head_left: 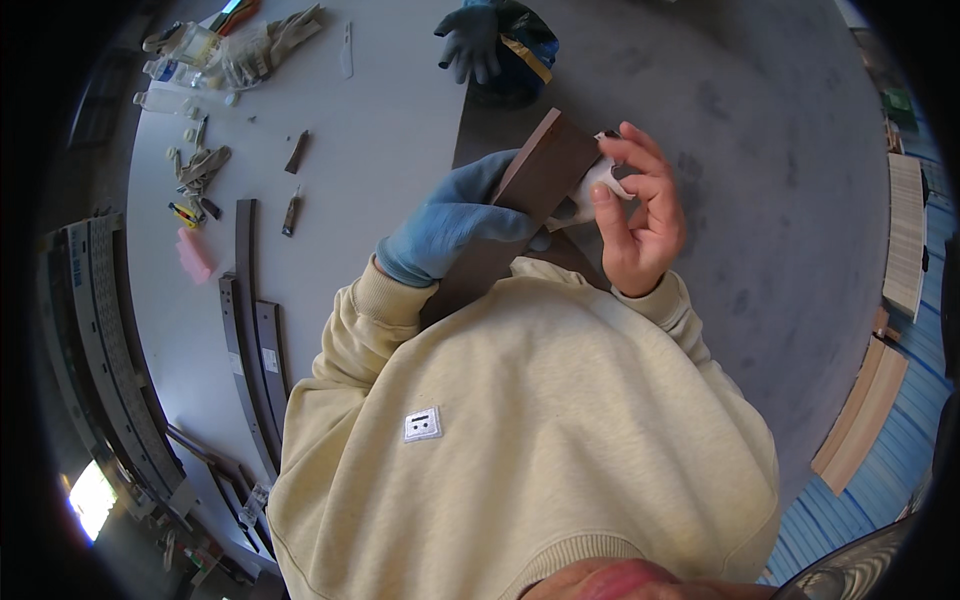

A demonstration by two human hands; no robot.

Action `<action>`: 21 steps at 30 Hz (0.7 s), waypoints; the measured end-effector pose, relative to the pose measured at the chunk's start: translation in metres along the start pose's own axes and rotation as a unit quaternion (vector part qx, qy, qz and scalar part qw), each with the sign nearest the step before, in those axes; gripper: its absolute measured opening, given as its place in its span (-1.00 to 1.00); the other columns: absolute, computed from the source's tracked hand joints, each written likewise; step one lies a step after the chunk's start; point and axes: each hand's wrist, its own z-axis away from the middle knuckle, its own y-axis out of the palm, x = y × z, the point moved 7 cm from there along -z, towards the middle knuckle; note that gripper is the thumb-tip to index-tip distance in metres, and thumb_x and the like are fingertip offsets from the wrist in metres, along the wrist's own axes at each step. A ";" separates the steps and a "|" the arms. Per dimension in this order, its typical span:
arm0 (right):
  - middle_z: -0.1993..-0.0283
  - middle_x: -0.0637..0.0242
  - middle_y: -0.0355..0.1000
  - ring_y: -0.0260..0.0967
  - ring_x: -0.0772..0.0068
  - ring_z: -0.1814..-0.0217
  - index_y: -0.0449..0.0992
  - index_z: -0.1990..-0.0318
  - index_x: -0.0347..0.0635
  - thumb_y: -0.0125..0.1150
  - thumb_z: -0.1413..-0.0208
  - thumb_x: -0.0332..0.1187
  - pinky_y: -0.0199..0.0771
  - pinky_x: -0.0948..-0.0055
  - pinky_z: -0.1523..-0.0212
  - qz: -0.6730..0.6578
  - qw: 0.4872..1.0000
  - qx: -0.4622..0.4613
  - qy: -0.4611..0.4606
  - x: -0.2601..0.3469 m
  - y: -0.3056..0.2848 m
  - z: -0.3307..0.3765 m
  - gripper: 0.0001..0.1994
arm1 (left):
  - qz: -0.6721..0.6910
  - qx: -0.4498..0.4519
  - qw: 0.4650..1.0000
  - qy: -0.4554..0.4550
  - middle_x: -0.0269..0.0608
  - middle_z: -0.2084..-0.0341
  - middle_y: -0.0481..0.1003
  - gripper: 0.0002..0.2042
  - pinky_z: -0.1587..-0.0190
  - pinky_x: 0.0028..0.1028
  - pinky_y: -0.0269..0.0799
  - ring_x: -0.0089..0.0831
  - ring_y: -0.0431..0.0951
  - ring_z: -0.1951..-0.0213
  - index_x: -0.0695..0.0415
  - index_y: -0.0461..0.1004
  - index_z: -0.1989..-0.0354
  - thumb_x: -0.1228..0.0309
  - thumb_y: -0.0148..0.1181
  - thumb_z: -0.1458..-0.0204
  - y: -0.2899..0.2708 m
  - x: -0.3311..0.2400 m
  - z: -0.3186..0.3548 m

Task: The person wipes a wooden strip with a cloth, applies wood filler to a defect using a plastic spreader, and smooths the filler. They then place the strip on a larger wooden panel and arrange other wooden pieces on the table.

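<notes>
My left hand (455,215), in a blue work glove, is wrapped round a dark brown board (548,165) tilted up in front of my chest. The board's lower end passes behind my sleeve. On its right side, my bare right hand (648,220) pinches a crumpled white cloth with dark stains (598,180) between thumb and fingers. The cloth lies close against the board's edge; whether it presses on it is hard to tell. Below the hands, another brown piece (562,255) shows partly, mostly hidden by the board and my sweatshirt.
Long brown strips (246,260) lie on the grey table to the left. Beyond them are two small tubes (291,212), a pink piece (193,256), a yellow cutter (184,213) and plastic bottles (165,101). A grey glove (470,42) rests on a dark bag at the far side.
</notes>
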 end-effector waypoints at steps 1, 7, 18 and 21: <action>0.07 0.16 0.60 0.54 0.06 -0.04 0.47 0.25 -0.22 0.48 -0.09 -0.56 0.52 0.10 -0.19 -0.001 1.000 0.004 -0.011 0.001 0.005 0.000 -0.77 | 0.011 0.000 1.000 0.000 -0.06 -0.06 0.57 -0.36 -0.19 -0.27 0.57 -0.26 0.61 -0.09 0.32 0.29 -0.40 0.59 0.27 -0.07 -0.001 0.000 0.001; 0.27 0.30 0.57 0.55 0.15 0.17 0.58 0.25 -0.22 0.54 0.00 -0.58 0.56 0.18 0.06 0.086 0.996 0.001 -0.018 0.011 0.023 -0.002 -0.78 | -0.013 -0.027 0.999 0.014 -0.08 -0.03 0.58 -0.36 -0.15 -0.35 0.58 -0.32 0.62 -0.02 0.30 0.33 -0.37 0.57 0.33 -0.05 -0.010 0.003 0.000; 0.26 0.29 0.50 0.51 0.14 0.12 0.66 0.20 -0.21 0.49 -0.07 -0.49 0.55 0.25 0.17 0.272 0.957 0.040 -0.089 0.019 0.046 -0.021 -0.84 | -0.010 -0.051 0.998 0.022 -0.08 -0.01 0.58 -0.41 -0.12 -0.35 0.61 -0.31 0.64 0.02 0.31 0.36 -0.33 0.59 0.32 -0.07 -0.022 -0.002 -0.001; 0.27 0.28 0.51 0.51 0.14 0.14 0.64 0.21 -0.22 0.48 -0.08 -0.49 0.55 0.27 0.19 0.260 0.962 0.035 -0.079 0.015 0.048 -0.026 -0.86 | -0.003 -0.039 0.999 0.025 -0.09 -0.02 0.57 -0.41 -0.14 -0.35 0.60 -0.32 0.63 -0.01 0.31 0.35 -0.35 0.60 0.31 -0.08 -0.025 -0.001 -0.003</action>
